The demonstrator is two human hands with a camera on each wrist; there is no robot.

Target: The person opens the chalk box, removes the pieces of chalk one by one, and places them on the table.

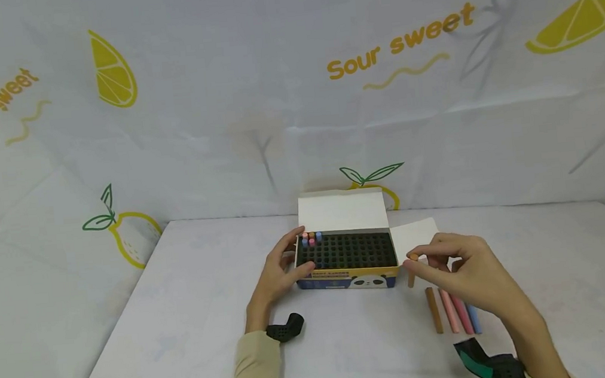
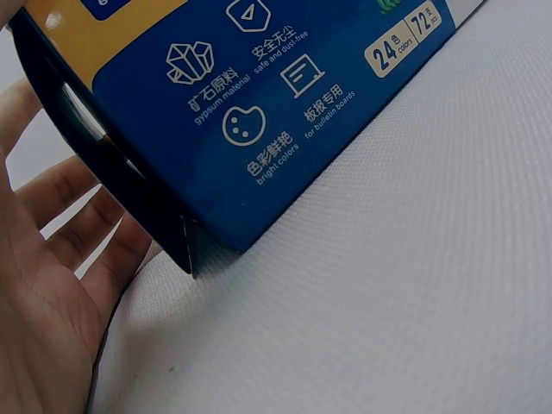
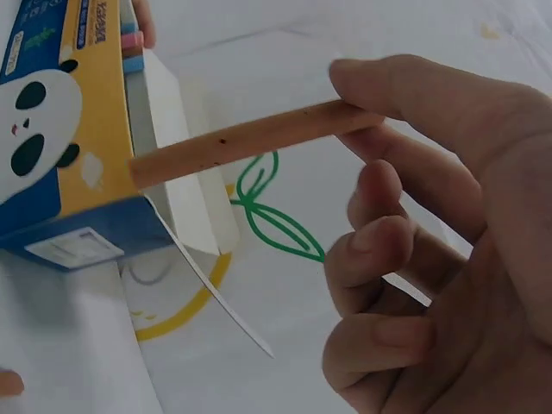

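An open chalk box [image 1: 332, 282] with a panda on its front stands on the table, its black holder [image 1: 348, 251] full of round holes. Several chalk sticks [image 1: 311, 237] stand in the holder's back left corner. My left hand [image 1: 276, 273] grips the box's left end, thumb at the front edge and a finger at the back corner. Off the box's right end, my right hand [image 1: 468, 267] pinches an orange-brown chalk stick [image 3: 233, 142] by one end between thumb and index finger. The stick hangs nearly upright above the table, its other fingers curled without touching it.
A brown chalk stick [image 1: 434, 311], a pink one [image 1: 449, 311], a darker pink one [image 1: 462, 314] and a blue one [image 1: 474, 319] lie below my right hand. The white lid [image 1: 342, 212] is raised behind the box, and a side flap [image 1: 417, 233] sticks out right.
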